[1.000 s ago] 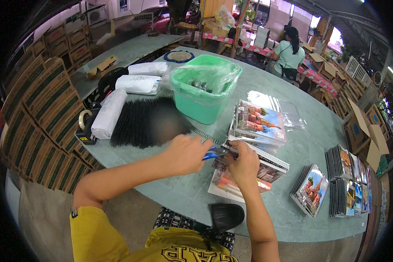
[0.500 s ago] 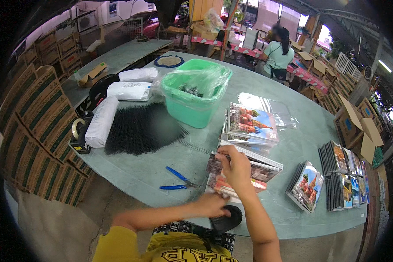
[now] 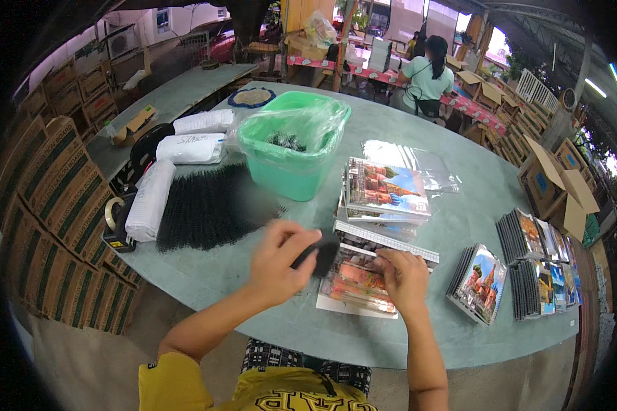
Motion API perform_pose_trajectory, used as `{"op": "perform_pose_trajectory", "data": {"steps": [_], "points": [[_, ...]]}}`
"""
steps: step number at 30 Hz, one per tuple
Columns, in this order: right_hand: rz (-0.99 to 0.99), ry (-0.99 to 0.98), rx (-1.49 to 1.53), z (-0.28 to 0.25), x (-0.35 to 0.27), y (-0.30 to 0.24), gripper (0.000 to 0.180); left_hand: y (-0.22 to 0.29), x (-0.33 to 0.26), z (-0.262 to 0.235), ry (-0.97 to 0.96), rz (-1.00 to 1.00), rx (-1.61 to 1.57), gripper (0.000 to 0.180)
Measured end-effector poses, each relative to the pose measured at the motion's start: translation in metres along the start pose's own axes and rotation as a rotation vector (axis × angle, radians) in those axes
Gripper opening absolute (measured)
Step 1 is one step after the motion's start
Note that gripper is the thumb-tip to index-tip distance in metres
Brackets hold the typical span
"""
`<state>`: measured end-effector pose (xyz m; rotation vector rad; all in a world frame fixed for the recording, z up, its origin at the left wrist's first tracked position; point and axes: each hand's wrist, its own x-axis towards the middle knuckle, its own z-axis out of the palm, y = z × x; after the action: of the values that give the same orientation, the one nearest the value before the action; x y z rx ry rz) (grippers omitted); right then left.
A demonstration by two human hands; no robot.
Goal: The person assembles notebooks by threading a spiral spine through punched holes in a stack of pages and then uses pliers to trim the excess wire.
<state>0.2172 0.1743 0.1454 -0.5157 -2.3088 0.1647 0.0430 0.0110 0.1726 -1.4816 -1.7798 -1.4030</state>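
Observation:
My left hand (image 3: pixel 281 264) is closed around a black rounded piece (image 3: pixel 327 253), held over the left end of a notebook (image 3: pixel 353 281) with a reddish picture cover. My right hand (image 3: pixel 406 277) rests on that notebook's upper edge, fingertips bent together there; whether they pinch a coil or the pages is hidden. Just beyond lies a row of white-edged notebooks (image 3: pixel 391 245), perforated along the edge. Farther back is a stack of notebooks (image 3: pixel 387 188) with a colourful domed-building cover. Black spiral coils (image 3: pixel 202 205) are spread in a pile left of my left hand.
A green bin (image 3: pixel 288 171) lined with clear plastic stands mid-table. White wrapped rolls (image 3: pixel 151 202) and a tape dispenser (image 3: pixel 118 222) sit at left. Bound notebooks (image 3: pixel 480 284) are stacked at right, near an open carton (image 3: pixel 559 181). A person (image 3: pixel 428 79) stands at a far table.
My left hand has risen from near the table's front edge with the black piece, up to the notebook. My right hand has shifted right and down. The blue-handled pliers no longer show.

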Motion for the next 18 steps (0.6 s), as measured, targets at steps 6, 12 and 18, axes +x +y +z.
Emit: {"op": "perform_pose_trajectory", "data": {"steps": [6,12,18], "points": [[-0.028,-0.032,0.066,0.001,-0.002,-0.007,0.009,-0.027,-0.049,0.029,-0.466,0.092,-0.056,0.033],[-0.004,0.013,0.072,0.0,-0.002,-0.008,0.01,-0.006,-0.006,0.018,-0.019,0.015,-0.027,0.033],[0.025,-0.017,0.051,-0.002,-0.006,-0.005,0.011,-0.001,0.0,0.019,0.078,0.014,0.047,0.034]]}}
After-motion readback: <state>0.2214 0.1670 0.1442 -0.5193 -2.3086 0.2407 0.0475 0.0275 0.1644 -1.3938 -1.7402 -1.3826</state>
